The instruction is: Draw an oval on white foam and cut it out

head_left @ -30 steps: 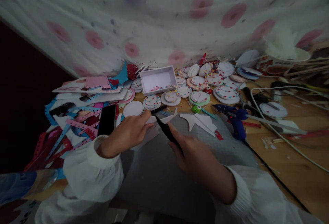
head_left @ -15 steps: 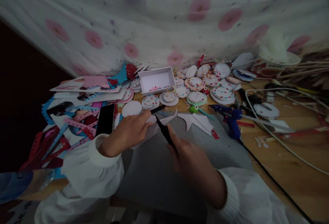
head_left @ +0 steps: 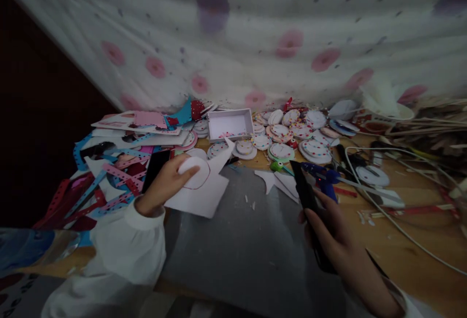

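Head view: white disc (head_left: 197, 179) sits left of frame centre, over a white sheet (head_left: 209, 199) with a dark curved line by the disc's edge; your left hand (head_left: 166, 182) has the disc clamped, thumb across its face; can't tell if the sheet is pinched too; your right hand (head_left: 332, 235), lower right, is wrapped round a black tool (head_left: 303, 186), cutter by the look, tip to upper left beside a blue glue gun (head_left: 330, 190).

Handling, my read: disc and sheet look like card, so light, stiffish, easy to crease; smooth faces may slip, so press near the disc's middle; sheet's narrow upper arm looks weakest, so hold the broad lower part; tool looks rigid, grip the thick body, fingers off the tip; grey mat (head_left: 248, 245), lower centre, should back you firmly.
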Tool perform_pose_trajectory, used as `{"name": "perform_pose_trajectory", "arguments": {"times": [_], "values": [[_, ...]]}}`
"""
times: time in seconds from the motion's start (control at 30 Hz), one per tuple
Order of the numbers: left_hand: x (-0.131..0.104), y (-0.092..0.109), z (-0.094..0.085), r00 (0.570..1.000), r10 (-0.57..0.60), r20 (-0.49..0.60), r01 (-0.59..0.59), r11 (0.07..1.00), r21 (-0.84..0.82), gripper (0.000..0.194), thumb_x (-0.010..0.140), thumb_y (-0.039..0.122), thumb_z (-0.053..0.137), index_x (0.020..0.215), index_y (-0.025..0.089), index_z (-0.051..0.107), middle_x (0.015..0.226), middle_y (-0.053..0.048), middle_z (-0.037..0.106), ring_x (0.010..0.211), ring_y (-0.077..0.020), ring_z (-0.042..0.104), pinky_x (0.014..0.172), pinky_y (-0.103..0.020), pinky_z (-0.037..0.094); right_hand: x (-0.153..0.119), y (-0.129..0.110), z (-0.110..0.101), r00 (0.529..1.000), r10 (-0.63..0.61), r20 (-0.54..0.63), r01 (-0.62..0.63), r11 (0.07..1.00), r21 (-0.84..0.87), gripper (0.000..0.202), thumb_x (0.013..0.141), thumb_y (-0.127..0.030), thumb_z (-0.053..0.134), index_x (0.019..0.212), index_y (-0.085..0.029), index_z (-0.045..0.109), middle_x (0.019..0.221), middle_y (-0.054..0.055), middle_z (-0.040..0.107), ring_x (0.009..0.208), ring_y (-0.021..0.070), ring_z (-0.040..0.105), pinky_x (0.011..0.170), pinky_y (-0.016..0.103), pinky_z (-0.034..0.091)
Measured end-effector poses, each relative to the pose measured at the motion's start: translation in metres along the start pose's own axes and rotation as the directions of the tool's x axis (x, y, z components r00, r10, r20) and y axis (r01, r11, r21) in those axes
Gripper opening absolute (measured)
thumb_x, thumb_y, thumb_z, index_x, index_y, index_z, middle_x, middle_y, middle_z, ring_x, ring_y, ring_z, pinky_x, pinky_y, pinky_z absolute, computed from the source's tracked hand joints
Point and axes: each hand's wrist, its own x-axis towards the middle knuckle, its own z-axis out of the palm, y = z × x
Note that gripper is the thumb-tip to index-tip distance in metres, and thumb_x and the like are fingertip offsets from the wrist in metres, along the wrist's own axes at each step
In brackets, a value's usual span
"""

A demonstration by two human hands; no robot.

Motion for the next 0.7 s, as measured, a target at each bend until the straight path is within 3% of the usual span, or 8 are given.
{"name": "perform_pose_trajectory", "arguments": {"times": [0.1,0.23,0.33,0.43,0.5,0.6,0.7], "values": [[-0.025,-0.005,0.010,0.971,-0.222,-0.086,0.159,0.874,-0.458,0.042,0.069,0.045,0.074,0.097,0.016,0.060,0.087,-0.003,0.066,0.076,-0.0177,0.061,0.064,-0.024,0.048,-0.006,0.003,0.012,0.988,0.130,0.082,-0.138,0.985,0.106,0.056,0.079,-0.051,0.061,0.123,-0.020,0.048,0.076,0.001,0.063,0.046,0.0122,0.052,0.039,0.023,0.043],[-0.053,-0.013,0.038,0.933,-0.359,-0.040,0.211,0.630,-0.747,0.044,0.061,0.033,0.083,0.097,0.019,0.062,0.093,-0.001,0.069,0.077,-0.0144,0.063,0.066,-0.021,0.050,-0.009,-0.006,0.029,0.955,0.225,0.195,-0.266,0.939,0.218,0.052,0.079,-0.051,0.063,0.118,-0.020,0.047,0.060,-0.005,0.055,0.047,0.0116,0.049,0.042,0.021,0.040],[-0.064,-0.015,0.050,0.922,-0.387,0.009,0.247,0.570,-0.784,0.044,0.061,0.032,0.083,0.098,0.018,0.065,0.094,-0.002,0.070,0.078,-0.0149,0.064,0.067,-0.021,0.050,-0.010,-0.011,0.040,0.936,0.227,0.268,-0.294,0.924,0.244,0.055,0.079,-0.051,0.063,0.120,-0.019,0.046,0.069,-0.002,0.060,0.047,0.0094,0.046,0.042,0.021,0.038],[-0.066,-0.011,0.045,0.934,-0.341,0.105,0.314,0.646,-0.696,0.040,0.065,0.035,0.081,0.097,0.016,0.066,0.092,-0.003,0.071,0.074,-0.0155,0.064,0.064,-0.022,0.049,-0.011,-0.011,0.051,0.944,0.214,0.251,-0.283,0.917,0.281,0.056,0.076,-0.049,0.067,0.119,-0.020,0.046,0.097,0.005,0.065,0.047,0.0066,0.046,0.042,0.022,0.039],[-0.064,-0.007,0.038,0.935,-0.307,0.179,0.351,0.712,-0.608,0.038,0.067,0.035,0.080,0.097,0.016,0.067,0.090,-0.003,0.071,0.074,-0.0161,0.064,0.063,-0.022,0.048,-0.012,-0.010,0.059,0.945,0.204,0.256,-0.281,0.907,0.315,0.053,0.075,-0.048,0.068,0.116,-0.021,0.047,0.103,0.007,0.065,0.045,0.0055,0.044,0.040,0.022,0.037],[-0.061,-0.005,0.034,0.922,-0.288,0.258,0.385,0.744,-0.546,0.036,0.067,0.034,0.080,0.096,0.016,0.069,0.090,-0.004,0.071,0.079,-0.0181,0.065,0.065,-0.023,0.048,-0.013,-0.010,0.068,0.929,0.221,0.295,-0.320,0.881,0.348,0.045,0.078,-0.045,0.066,0.110,-0.019,0.051,0.079,0.001,0.064,0.043,0.0064,0.041,0.039,0.021,0.034],[-0.061,-0.010,0.040,0.927,-0.287,0.243,0.376,0.701,-0.606,0.036,0.068,0.032,0.079,0.100,0.019,0.069,0.097,-0.004,0.071,0.088,-0.0186,0.065,0.071,-0.023,0.049,-0.013,-0.007,0.071,0.932,0.239,0.273,-0.333,0.862,0.381,0.037,0.081,-0.043,0.064,0.106,-0.018,0.054,0.056,-0.006,0.051,0.044,0.0086,0.042,0.040,0.021,0.034]]}}
